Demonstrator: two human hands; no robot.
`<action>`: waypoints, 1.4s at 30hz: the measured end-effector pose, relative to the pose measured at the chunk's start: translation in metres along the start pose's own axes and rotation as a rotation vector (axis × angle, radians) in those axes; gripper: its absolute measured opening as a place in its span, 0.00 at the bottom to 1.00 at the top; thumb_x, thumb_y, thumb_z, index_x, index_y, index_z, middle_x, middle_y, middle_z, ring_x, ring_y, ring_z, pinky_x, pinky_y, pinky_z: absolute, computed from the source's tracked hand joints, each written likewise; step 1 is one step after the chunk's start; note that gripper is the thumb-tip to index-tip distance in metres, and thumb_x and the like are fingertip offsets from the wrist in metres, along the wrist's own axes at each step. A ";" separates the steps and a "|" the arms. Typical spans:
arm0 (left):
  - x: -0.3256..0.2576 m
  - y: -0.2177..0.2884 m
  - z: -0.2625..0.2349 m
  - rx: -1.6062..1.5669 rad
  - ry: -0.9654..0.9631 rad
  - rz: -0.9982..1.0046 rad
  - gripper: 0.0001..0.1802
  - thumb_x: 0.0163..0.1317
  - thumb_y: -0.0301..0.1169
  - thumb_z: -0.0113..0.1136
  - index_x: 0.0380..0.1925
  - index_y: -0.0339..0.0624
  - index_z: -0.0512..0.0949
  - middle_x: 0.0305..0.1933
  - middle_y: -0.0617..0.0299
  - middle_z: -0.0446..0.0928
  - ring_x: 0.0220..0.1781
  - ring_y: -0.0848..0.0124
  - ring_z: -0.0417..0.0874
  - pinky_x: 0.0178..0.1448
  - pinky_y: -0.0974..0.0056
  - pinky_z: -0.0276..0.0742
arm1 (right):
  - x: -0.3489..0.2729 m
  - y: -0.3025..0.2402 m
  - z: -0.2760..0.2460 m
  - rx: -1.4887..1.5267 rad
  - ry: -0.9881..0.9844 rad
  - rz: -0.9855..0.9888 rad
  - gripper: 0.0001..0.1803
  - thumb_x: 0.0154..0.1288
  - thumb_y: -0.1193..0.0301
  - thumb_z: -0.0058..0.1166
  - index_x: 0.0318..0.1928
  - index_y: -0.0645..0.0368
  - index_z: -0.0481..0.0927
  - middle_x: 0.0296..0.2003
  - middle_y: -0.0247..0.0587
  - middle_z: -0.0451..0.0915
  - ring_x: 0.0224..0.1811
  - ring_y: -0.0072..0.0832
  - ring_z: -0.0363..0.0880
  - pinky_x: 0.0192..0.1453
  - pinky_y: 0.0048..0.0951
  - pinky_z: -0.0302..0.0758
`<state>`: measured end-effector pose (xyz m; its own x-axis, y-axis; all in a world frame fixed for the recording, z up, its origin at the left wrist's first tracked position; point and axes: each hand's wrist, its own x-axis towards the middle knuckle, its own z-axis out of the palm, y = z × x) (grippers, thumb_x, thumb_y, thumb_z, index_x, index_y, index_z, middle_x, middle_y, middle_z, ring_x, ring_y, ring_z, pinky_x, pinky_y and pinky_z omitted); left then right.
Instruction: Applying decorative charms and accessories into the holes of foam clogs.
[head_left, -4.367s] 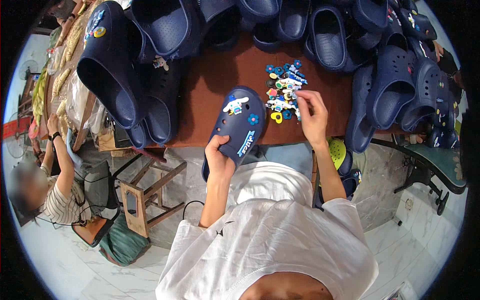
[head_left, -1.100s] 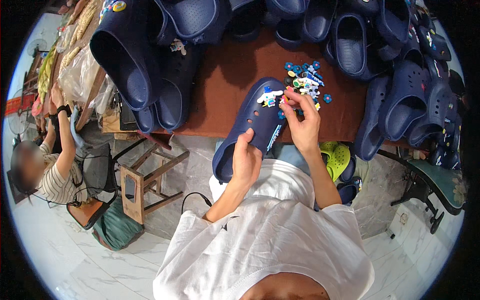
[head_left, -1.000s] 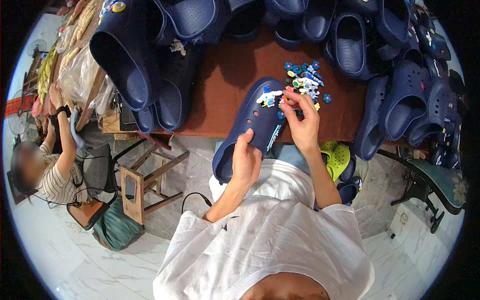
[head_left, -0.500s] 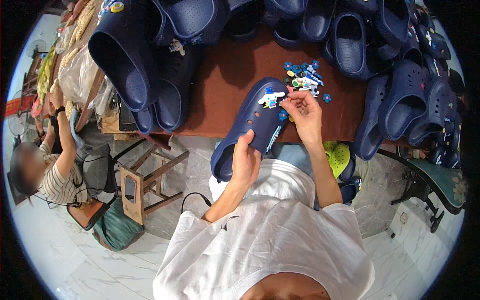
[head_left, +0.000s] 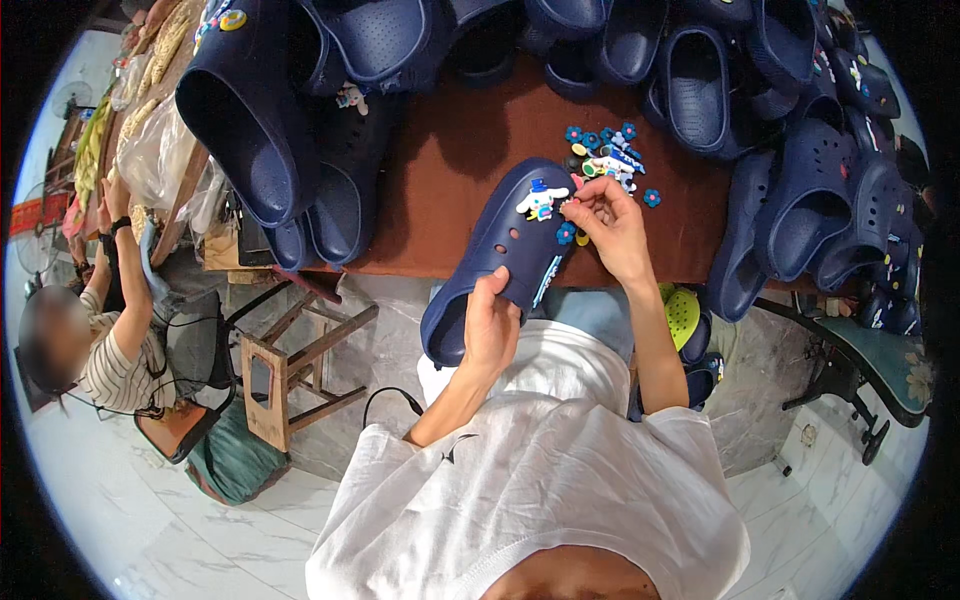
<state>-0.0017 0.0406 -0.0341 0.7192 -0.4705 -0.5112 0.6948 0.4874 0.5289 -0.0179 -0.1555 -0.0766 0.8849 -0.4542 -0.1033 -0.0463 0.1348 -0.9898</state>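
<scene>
A navy clog (head_left: pixel 487 250) lies tilted at the table's near edge, its toe pointing away from me. My left hand (head_left: pixel 491 325) is closed on its heel side, thumb on top near the opening. A white cartoon charm (head_left: pixel 542 200) with a blue hat sits on the toe, and a blue flower charm (head_left: pixel 566 233) is at its right side. At the toe's right edge my right hand (head_left: pixel 612 228) pinches a small charm, partly pink, mostly hidden by the fingertips. Just beyond that hand lies a pile of loose charms (head_left: pixel 608 160), including blue flowers.
More navy clogs (head_left: pixel 697 90) crowd the far side and both ends of the brown-covered table (head_left: pixel 440 150). Below its edge are a lime-green clog (head_left: pixel 682 318) and a wooden stool (head_left: pixel 290 370). At the far left another person (head_left: pixel 120 330) sits with raised arms.
Little differs. The clog and my right hand have shifted very slightly; the right hand's pinch stays at the toe's right edge.
</scene>
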 end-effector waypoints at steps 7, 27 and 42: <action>-0.001 -0.004 -0.005 -0.049 0.016 -0.014 0.23 0.66 0.35 0.54 0.58 0.37 0.71 0.60 0.59 0.75 0.59 0.67 0.76 0.65 0.60 0.66 | 0.001 -0.008 -0.001 -0.111 -0.054 0.034 0.20 0.64 0.70 0.65 0.53 0.60 0.73 0.50 0.38 0.76 0.52 0.24 0.75 0.53 0.28 0.75; 0.000 -0.006 -0.009 0.031 -0.036 0.019 0.27 0.65 0.35 0.49 0.62 0.34 0.69 0.64 0.55 0.74 0.65 0.62 0.75 0.70 0.55 0.66 | 0.007 -0.029 0.000 -0.338 -0.278 -0.054 0.29 0.70 0.67 0.56 0.67 0.60 0.64 0.59 0.45 0.73 0.59 0.30 0.73 0.58 0.31 0.72; 0.002 0.002 0.000 -0.091 0.016 0.039 0.28 0.65 0.36 0.48 0.63 0.32 0.67 0.65 0.51 0.73 0.66 0.60 0.74 0.72 0.53 0.64 | -0.002 -0.032 0.025 -0.436 0.037 -0.204 0.19 0.62 0.71 0.64 0.54 0.59 0.80 0.52 0.42 0.79 0.52 0.31 0.79 0.53 0.29 0.76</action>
<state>0.0013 0.0403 -0.0338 0.7454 -0.4379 -0.5026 0.6625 0.5702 0.4858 -0.0072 -0.1371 -0.0420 0.8792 -0.4655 0.1013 -0.0708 -0.3379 -0.9385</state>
